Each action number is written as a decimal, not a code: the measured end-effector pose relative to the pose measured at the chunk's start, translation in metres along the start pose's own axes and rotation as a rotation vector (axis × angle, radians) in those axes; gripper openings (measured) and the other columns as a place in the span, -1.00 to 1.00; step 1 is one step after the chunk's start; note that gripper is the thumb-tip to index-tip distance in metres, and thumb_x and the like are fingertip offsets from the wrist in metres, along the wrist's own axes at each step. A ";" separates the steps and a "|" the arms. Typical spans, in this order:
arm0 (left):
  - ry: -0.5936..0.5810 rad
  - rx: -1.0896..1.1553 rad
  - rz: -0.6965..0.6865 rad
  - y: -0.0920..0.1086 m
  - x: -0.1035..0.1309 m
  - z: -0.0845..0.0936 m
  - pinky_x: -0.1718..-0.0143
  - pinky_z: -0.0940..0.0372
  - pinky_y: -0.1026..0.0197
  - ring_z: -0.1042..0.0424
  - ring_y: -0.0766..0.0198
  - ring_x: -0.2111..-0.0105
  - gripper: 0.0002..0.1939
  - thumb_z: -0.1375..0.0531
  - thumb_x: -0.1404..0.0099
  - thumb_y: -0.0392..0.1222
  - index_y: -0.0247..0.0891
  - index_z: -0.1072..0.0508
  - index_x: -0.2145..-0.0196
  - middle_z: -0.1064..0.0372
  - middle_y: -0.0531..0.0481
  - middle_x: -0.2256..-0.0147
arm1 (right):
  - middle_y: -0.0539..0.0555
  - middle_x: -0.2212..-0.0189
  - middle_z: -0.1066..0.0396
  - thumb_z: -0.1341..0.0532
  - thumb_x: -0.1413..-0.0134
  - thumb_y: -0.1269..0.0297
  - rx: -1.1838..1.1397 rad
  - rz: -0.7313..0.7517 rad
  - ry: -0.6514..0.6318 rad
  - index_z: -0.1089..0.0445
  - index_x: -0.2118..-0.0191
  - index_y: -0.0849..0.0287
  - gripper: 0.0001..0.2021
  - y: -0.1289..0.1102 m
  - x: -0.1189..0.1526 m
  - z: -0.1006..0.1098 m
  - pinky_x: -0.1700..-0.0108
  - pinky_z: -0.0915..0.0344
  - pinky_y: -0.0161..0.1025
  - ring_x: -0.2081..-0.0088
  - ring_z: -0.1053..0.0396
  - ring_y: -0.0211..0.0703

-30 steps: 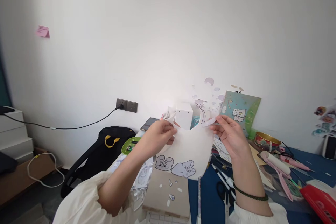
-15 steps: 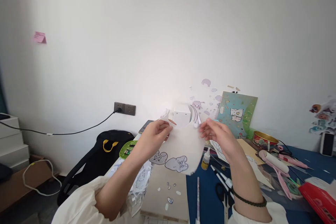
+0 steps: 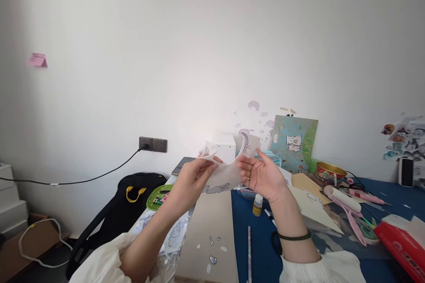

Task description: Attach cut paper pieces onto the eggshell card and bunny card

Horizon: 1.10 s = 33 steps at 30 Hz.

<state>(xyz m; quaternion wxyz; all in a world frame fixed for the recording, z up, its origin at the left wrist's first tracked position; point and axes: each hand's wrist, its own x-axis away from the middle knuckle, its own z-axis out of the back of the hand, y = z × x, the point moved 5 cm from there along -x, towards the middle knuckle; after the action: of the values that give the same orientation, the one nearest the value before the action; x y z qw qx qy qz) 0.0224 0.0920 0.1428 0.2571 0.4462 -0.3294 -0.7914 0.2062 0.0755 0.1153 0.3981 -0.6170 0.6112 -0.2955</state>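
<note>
My left hand [image 3: 194, 181] pinches the left edge of a white paper sheet [image 3: 227, 172], lifted above the desk. The sheet has a curved cut-out top edge, and grey cartoon animals are drawn on its lower part. At its right side a narrow outlined strip curls upward. My right hand [image 3: 262, 174] is open, palm towards me; its bent fingers touch the right side of the sheet and the thumb stands apart. Below lies a grey-beige board [image 3: 199, 230] with several tiny paper cut-outs. A small yellow-labelled bottle [image 3: 257, 208] stands below my right hand.
A patterned pen [image 3: 249, 247] lies on the blue desk cover [image 3: 241, 230]. Paper scraps [image 3: 175, 234] and a green tray [image 3: 153, 199] are at left. A round tin [image 3: 332, 174], pink tools [image 3: 352, 221] and a red packet [image 3: 396, 245] lie at right. A white box [image 3: 225, 143] stands behind.
The sheet has tilted flatter, so its drawings look foreshortened. My right hand has turned its palm towards me, with the thumb now away from the sheet. The view has shifted slightly.
</note>
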 end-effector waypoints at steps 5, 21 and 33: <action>-0.084 -0.062 -0.081 0.004 0.000 -0.002 0.19 -0.26 0.21 -0.39 0.17 0.18 -0.72 -0.02 -0.37 -0.13 -0.19 -0.51 0.16 -0.45 -0.10 0.10 | 0.03 0.51 -0.51 -0.20 -0.08 0.16 0.043 0.059 -0.001 -0.54 0.40 0.20 -0.76 0.006 -0.005 -0.004 0.44 -0.30 -0.39 0.56 -0.37 -0.35; -0.122 -0.112 -0.207 0.046 0.029 0.047 -0.12 -0.20 0.09 -0.21 0.11 -0.16 -0.57 -0.16 -0.30 -0.21 0.01 -0.20 -0.10 -0.13 -0.01 -0.22 | 0.01 0.54 -0.40 -0.12 -0.13 0.26 1.204 0.515 0.085 -0.38 0.59 0.16 -0.70 -0.016 0.039 -0.065 0.35 -0.16 -0.24 0.41 -0.32 -0.15; 0.006 -0.030 0.110 0.012 0.013 0.021 0.06 -0.28 0.09 -0.39 0.11 0.05 -0.62 0.03 -0.38 -0.14 -0.13 -0.40 -0.07 -0.43 -0.05 0.02 | -0.05 0.64 -0.23 -0.07 -0.17 0.34 1.429 0.564 0.052 -0.13 0.66 0.16 -0.63 0.020 0.025 -0.089 0.40 -0.06 -0.27 0.49 -0.20 -0.24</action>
<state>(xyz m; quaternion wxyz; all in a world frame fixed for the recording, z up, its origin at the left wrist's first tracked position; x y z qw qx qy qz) -0.0009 0.0815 0.1530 0.3080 0.4256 -0.3407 -0.7797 0.1218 0.0405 0.1404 0.7458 -0.0234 0.4153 -0.5204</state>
